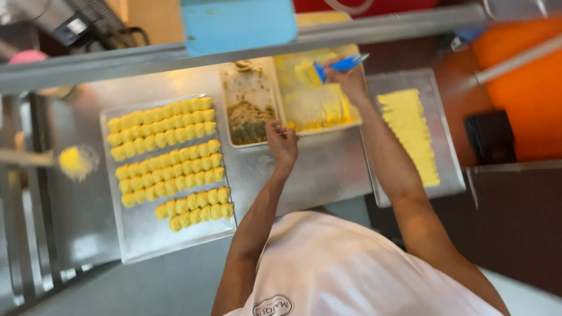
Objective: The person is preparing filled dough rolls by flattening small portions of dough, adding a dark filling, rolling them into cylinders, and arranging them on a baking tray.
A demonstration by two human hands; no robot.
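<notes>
Clasped in the right hand [350, 79]: a blue scraper [342, 63], fingers closed round its handle, blade tilted up and to the right. Poised over the far end of a shallow white tray [328, 126] holding pale yellow dough [304, 96], close to that tray's right wall. Directly beneath the blade, a raised lump of the same yellow dough; touching or just clear of it, impossible to tell through the blur.

Curled loosely at the near rim, the left hand [282, 140], fingers bent inward, resting where the dough tray meets a second white tray [230, 88] just to its left. Holding anything or not: cannot tell. Inside that second tray, a heap of brown-green filling [247, 120] piled toward the near side, the far half smeared and mostly scraped bare.

Further left, well apart from both hands, a large metal baking sheet [140, 234] lined with rows of small folded yellow dumplings [170, 158], packed edge to edge in several bands. To the right of the dough tray, another metal sheet [453, 175] carrying a long overlapping stack of flat yellow wrappers [410, 131], running from far to near.

All set on a steel worktop [328, 169]. Overhead, crossing the view, a steel shelf rail [146, 58] with a blue board [237, 23] resting on it. At lower centre, a white shirt [351, 269].
</notes>
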